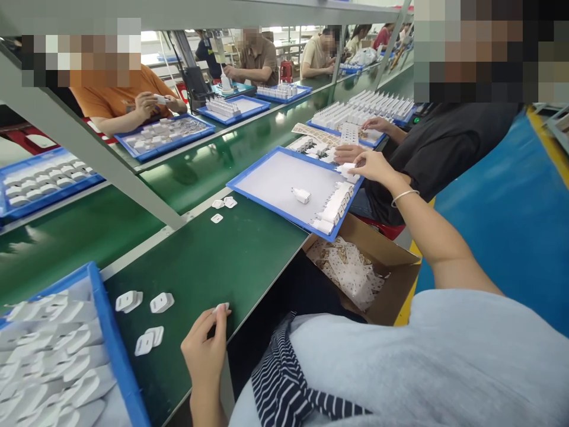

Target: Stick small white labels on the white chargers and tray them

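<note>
My left hand (205,343) is above the bench's front edge, its thumb and fingers pinched on a small white plastic cover (221,308). Stretched out to the far right, my right hand (377,168) grips a white charger plug (347,171) over the right rim of a blue tray (267,203). Along that side of the tray stands a row of white charger plugs (334,206), and a single charger plug (301,195) lies near its middle. Flat white covers sit in small stacks (162,302) left of my left hand, with several loose covers (217,218) farther back.
A blue tray of white housings (57,350) fills the near left. Below the bench is a cardboard box (402,279) of scrap sheets. A co-worker's hand (349,154) is close to my right hand. A slanted metal post (111,142) crosses the left side.
</note>
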The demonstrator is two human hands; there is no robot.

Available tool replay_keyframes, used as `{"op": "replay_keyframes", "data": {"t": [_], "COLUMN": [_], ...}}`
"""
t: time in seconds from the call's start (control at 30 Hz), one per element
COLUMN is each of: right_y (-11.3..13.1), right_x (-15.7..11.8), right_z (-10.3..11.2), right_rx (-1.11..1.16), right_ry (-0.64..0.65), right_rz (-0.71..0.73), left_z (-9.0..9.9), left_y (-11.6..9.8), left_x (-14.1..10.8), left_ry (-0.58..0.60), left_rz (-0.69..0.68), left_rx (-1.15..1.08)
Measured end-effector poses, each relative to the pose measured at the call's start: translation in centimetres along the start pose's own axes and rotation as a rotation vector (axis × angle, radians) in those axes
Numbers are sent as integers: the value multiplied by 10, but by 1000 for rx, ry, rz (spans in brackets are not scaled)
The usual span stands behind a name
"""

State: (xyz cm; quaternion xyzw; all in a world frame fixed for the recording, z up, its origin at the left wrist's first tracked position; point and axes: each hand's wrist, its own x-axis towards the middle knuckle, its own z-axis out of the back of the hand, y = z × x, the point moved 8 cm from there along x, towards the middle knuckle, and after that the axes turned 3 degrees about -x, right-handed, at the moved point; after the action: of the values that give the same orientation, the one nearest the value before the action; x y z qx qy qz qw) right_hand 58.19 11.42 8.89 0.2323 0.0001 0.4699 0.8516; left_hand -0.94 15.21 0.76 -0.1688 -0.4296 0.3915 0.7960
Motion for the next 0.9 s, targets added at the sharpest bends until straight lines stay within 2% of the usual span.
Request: {"op": "replay_keyframes", "data": {"t": [0.07,0.13,0.2,0.27,0.33,0.4,0.5,0.57,0.63,0.7,0.8,0.9], "right_y": [37,84,135,176,201,213,215,210,195,167,120,99], "right_x": [-21,-52,-89,-123,-149,-165,-179,-184,-185,-183,-183,-184], "right_z": [2,-4,-15,-25,-32,-35,-31,-27,-24,-22,-25,-47], "right_rx": [127,413,546,579,568,554,553,608,713,743,502,232], "right_ry": [-4,36,110,142,127,64,-74,-136,-168,-249,-358,-255], "right_rz": [40,117,230,334,377,380,357,346,315,215,22,-25], "left_z": [-4,-16,-39,-67,-94,-116,-136,-141,-140,-133,-125,-122], "left_y": [-15,-40,-73,-108,-136,-151,-156,-157,-158,-157,-150,-143], "left_x": [7,21,40,59,76,91,108,118,130,145,170,186], "left_ry": [-49,-53,8,71,139,187,231,250,241,195,160,157], "left_rz": [-85,-178,-284,-402,-507,-538,-498,-473,-454,-412,-318,-267], "left_rx": [42,96,156,219,188,120,-48,-213,-357,-447,-509,-536]}}
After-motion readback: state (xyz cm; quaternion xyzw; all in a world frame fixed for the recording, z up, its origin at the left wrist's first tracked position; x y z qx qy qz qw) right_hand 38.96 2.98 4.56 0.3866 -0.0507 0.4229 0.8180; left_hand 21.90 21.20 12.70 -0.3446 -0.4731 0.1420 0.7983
